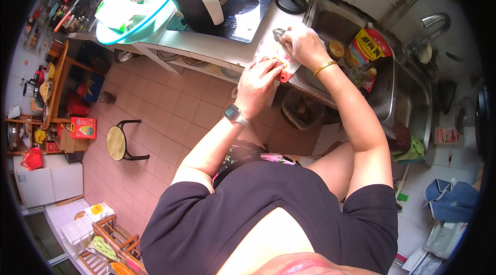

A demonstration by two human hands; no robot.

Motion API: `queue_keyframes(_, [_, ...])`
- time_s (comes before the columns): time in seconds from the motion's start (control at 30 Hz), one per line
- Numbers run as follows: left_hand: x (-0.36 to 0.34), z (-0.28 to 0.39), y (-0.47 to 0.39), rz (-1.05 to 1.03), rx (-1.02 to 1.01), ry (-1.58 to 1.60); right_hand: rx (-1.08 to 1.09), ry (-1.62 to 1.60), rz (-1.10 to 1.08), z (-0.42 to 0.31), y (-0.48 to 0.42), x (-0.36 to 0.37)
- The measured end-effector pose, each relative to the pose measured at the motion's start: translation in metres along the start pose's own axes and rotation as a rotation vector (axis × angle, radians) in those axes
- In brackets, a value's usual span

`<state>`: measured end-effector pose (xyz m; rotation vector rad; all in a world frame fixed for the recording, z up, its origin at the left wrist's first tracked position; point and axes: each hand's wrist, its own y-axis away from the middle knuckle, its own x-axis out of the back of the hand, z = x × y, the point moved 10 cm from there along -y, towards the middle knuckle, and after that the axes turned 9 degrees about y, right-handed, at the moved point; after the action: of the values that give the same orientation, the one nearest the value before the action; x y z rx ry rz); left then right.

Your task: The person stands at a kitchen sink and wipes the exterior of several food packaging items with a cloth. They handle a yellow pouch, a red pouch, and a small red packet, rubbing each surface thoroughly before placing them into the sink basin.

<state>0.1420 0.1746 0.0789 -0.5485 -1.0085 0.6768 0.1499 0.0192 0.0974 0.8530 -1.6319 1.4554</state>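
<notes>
A red-and-white plastic packet lies at the front edge of the white countertop, beside the sink. My left hand, with a watch on the wrist, holds the packet down by its red end with the fingers on top. Over the packet's far part, my right hand has its fingertips pinched on a small grey wad that looks like a scouring pad. Suds or wetness seem to whiten that hand. A gold-coloured bracelet circles the right wrist. The bright light washes out the packet's far end.
A black induction cooktop carries a dark pot with a white handle. To its left stands a turquoise basin with packets. The steel sink holds a sauce pouch and a jar. Below is a lined bin.
</notes>
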Motion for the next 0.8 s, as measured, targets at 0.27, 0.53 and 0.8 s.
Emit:
queue_keyframes(0.27, [0.017, -0.035, -0.006, 0.017, -0.005, -0.157, -0.075, 0.046, -0.094, 0.005, -0.019, -0.002])
queue_keyframes(0.53, [0.009, -0.010, -0.008, 0.041, 0.026, -0.017, -0.064, 0.421, -0.103, 0.008, -0.033, -0.007])
queue_keyframes(0.8, [0.002, -0.022, -0.002, -0.001, 0.063, -0.124, 0.076, -0.011, -0.198, -0.033, -0.030, -0.031])
